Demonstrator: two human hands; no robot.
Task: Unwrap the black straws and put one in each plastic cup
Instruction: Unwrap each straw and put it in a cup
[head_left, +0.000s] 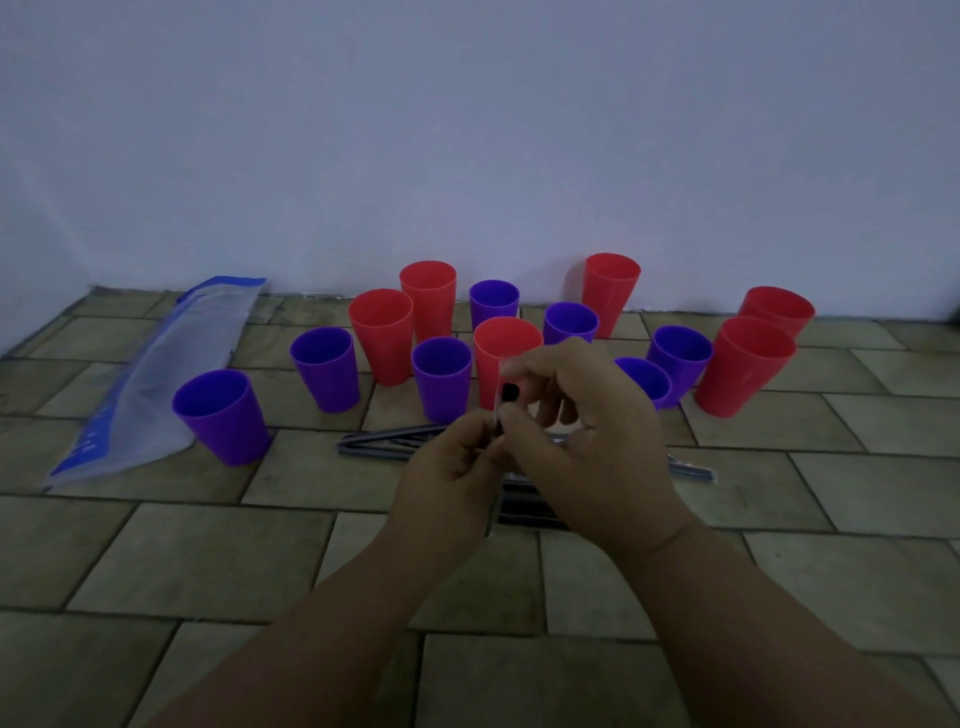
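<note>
On the tiled floor (208, 561), far left, lies a bag (156, 384). Purple and red cups (221, 415) stand upright beside it. In front, left hand (452, 467) and right hand (587, 441) both pinch one straw (506, 395), its black tip bared, above more straws (384, 441).

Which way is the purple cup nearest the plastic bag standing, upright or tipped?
Upright: the purple cup stands on its narrow base, mouth up, beside the plastic bag.
</note>
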